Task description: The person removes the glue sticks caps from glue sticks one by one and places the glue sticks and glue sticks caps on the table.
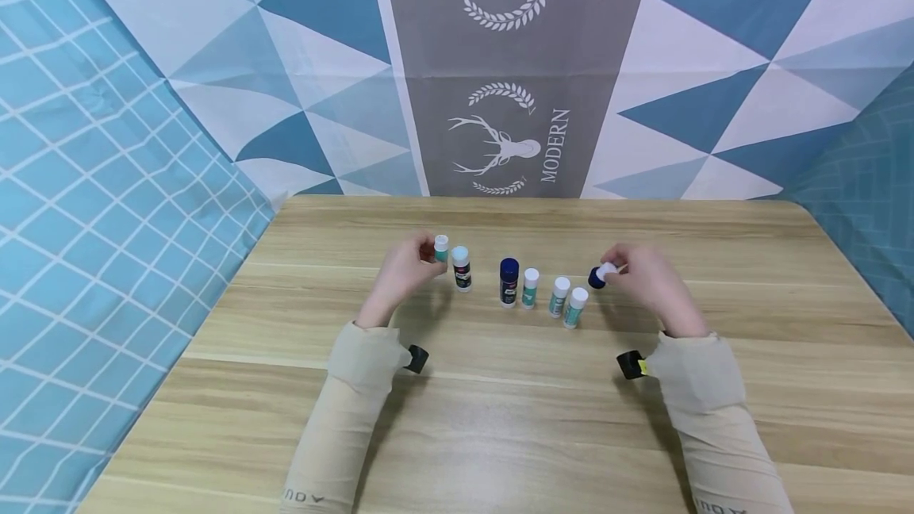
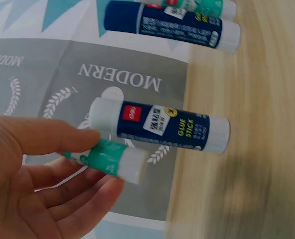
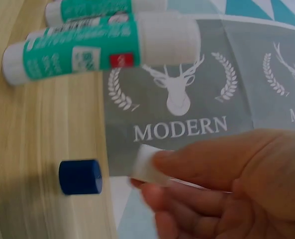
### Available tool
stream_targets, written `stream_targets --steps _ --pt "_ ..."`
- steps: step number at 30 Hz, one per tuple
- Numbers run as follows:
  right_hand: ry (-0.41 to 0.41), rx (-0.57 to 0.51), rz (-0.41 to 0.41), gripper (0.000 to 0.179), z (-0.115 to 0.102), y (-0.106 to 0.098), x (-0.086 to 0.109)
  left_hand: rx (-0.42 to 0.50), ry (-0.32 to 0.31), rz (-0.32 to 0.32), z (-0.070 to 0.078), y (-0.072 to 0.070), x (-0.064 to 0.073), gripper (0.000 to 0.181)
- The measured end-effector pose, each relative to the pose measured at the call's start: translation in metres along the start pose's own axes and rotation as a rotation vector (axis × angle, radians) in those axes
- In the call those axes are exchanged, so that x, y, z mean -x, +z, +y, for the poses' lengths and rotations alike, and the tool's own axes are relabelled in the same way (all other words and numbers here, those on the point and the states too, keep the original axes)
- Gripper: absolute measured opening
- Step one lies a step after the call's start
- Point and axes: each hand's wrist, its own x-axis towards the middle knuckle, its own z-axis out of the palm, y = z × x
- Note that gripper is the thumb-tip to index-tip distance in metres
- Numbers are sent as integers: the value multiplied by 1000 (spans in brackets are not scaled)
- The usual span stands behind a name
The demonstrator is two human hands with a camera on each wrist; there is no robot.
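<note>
My left hand [image 1: 405,270] grips a small green glue stick [image 2: 105,157] with white ends, thumb on one side and fingers on the other. Just right of it stands a navy glue stick [image 2: 159,124] with a pale cap, upright on the table. On the other side, my right hand [image 1: 646,276] pinches a small white cap [image 3: 149,165] between thumb and fingers. A loose navy cap [image 3: 80,177] sits on the table close to the right fingertips, partly overlapped by the white cap in the head view.
Between the hands stand a navy glue stick with a dark blue cap [image 1: 508,282] and several green glue sticks with white caps [image 1: 530,289], in a loose row. The wooden table [image 1: 457,419] ends at the back against a patterned cloth [image 1: 500,54].
</note>
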Motion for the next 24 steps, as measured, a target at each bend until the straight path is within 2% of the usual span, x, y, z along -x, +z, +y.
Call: stream_targets --steps 4,12,16,24 --pt "56 49 -97 18 4 1 -1 -54 -4 -51 -4 3 -1 25" --pt "133 69 -158 17 11 2 -1 -164 19 -103 -9 12 -4 28" --pt "124 87 -166 16 15 5 -4 -208 38 -102 -10 16 -5 28" --pt "95 109 -175 19 21 11 -8 -239 -4 -122 -8 16 -3 27"
